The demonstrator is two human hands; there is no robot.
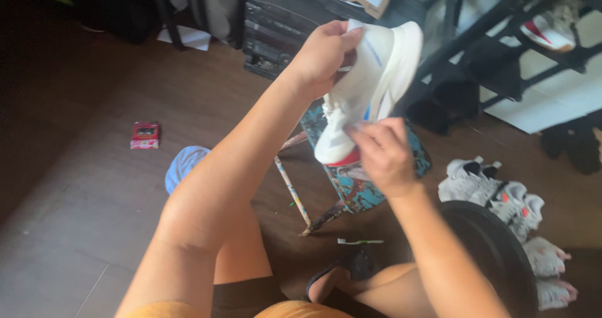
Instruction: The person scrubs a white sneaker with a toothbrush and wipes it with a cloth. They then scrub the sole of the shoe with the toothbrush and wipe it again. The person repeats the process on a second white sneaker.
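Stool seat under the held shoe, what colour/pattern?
Stool seat: teal with dark and pale paint blotches, worn. Head view.

Stool (357, 189) seat mostly behind shoe (370, 86)

Left arm stretched long and diagonal up through the middle of the view, bare from shoulder to wrist, elbow nearly straight. Left hand (326, 56) raised high, knuckles toward the camera, fingers curled over and pinched shut on what it carries. Right forearm rising from the lower right edge, angled up and inward, wrist bent slightly. Right hand (384, 156) lower and nearer, back of the hand facing up, fingers (370, 136) bunched forward in a pinch, thumb tucked out of sight beneath. Both hands close together, left above right, both arms bare.
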